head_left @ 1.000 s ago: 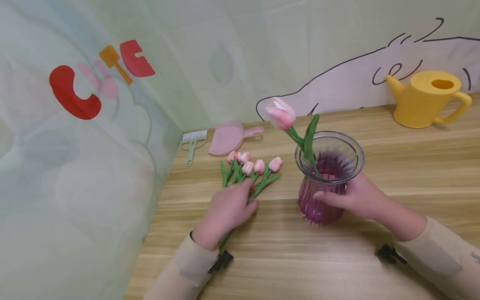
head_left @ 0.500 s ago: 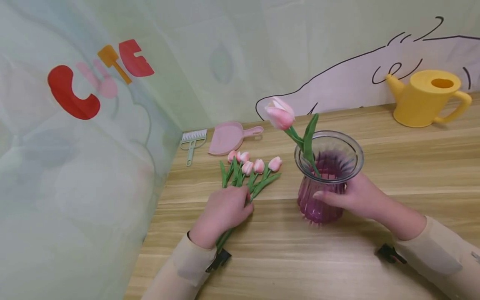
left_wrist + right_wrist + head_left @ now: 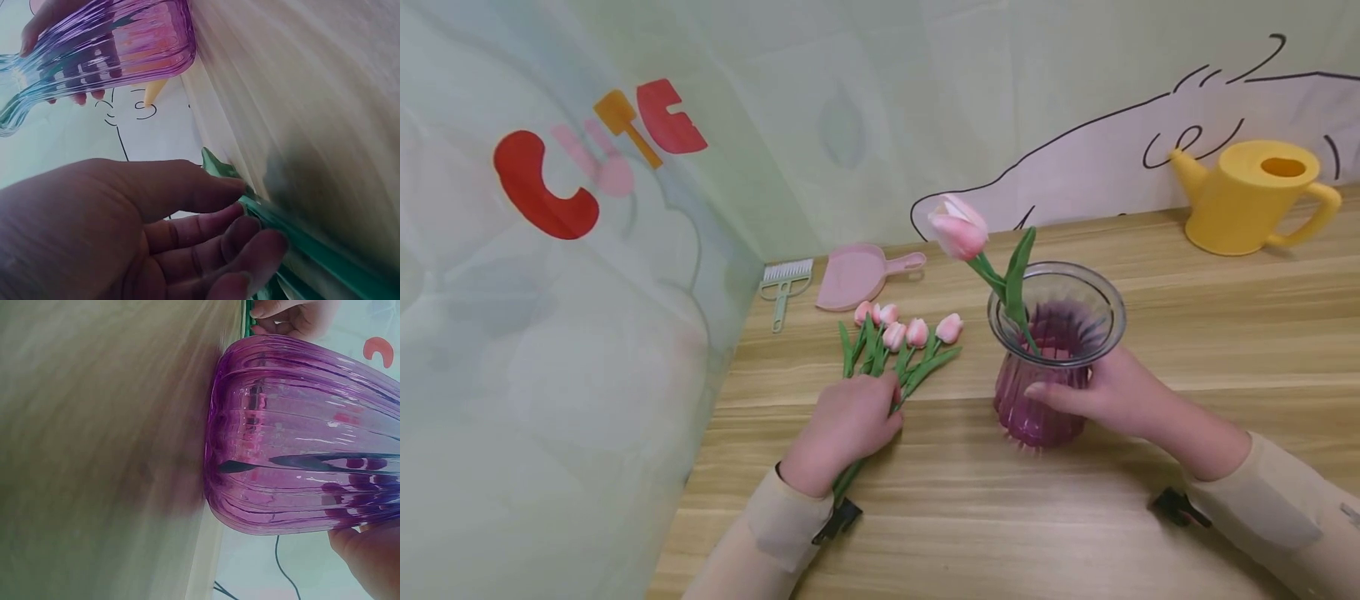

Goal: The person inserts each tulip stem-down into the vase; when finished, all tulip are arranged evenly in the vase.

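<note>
My right hand (image 3: 1112, 396) grips the side of a ribbed glass vase (image 3: 1041, 408), tinted purple toward its base, thumb across the front. One pink tulip (image 3: 961, 229) with green leaves leans to the left out of its mouth. Several more pink tulips (image 3: 916, 333) lie bunched on the table, heads pointing away from me. Over their stems is my left hand (image 3: 853, 417). In the left wrist view, that hand's thumb and curled fingertips (image 3: 231, 187) pinch a green stem (image 3: 300, 244) just off the wooden surface. Through the vase glass, the right wrist view shows my right fingers (image 3: 359, 550).
A yellow watering can (image 3: 1247, 200) stands at the back right. Near the back left lie a pink dustpan (image 3: 853, 279) and a small green brush (image 3: 784, 287). Printed cloth walls (image 3: 865, 125) border the wooden table (image 3: 1000, 525) at the back and left.
My left hand has shifted slightly left and toward me along the stems, its fingers drawn in closer. The right hand and vase have stayed in place.
</note>
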Demonstrator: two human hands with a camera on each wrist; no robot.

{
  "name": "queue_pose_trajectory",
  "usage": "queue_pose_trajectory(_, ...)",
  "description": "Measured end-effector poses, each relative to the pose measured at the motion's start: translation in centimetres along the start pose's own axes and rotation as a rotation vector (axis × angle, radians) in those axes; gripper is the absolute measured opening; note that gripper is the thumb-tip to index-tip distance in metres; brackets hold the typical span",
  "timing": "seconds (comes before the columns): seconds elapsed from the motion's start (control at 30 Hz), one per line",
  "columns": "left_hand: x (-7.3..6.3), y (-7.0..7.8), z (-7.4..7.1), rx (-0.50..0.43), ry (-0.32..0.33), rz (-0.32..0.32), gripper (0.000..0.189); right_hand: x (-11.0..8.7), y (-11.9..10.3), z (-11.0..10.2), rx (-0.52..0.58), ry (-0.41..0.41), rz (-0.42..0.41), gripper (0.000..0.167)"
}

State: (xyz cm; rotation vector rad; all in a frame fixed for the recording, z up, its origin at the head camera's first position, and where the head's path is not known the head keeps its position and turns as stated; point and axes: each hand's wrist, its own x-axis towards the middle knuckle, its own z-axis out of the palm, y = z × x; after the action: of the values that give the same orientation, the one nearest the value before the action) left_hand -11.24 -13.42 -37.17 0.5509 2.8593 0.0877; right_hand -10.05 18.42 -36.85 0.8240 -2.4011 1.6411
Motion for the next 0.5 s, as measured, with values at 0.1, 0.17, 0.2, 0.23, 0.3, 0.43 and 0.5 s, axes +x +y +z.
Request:
queue_pose_trajectory(0.1,0.01,0.04,0.02,0.001,0.001,-0.002,0.012,0.0,-0.05,0.01,-0.003,-0.005,0.003,0.074)
queue_pose_trajectory(0.17,-0.01,0.06,0.02,0.001,0.011,-0.003,0.011,0.01,-0.07,0.02,-0.005,-0.009,0.006,0.074)
queue_pose_trajectory(0.2,-0.04,0.08,0.01,0.001,0.017,-0.002,0.011,0.01,-0.08,0.01,-0.009,-0.012,0.007,0.074)
queue_pose_trajectory(0.23,-0.04,0.09,0.02,0.002,0.023,-0.002,0.011,0.01,-0.08,0.01,-0.01,-0.014,0.01,0.074)
queue_pose_trajectory(0.3,-0.04,0.13,0.02,0.004,0.032,0.001,0.011,0.04,-0.07,0.0,-0.013,-0.01,0.012,0.076)
queue_pose_trajectory(0.43,0.03,0.25,0.01,0.005,0.015,0.003,0.012,-0.01,-0.1,-0.06,-0.03,-0.002,0.031,0.08)
queue_pose_trajectory(0.5,0.06,0.27,0.02,0.0,-0.003,0.004,0.012,-0.07,-0.14,-0.09,-0.035,-0.003,0.041,0.081)
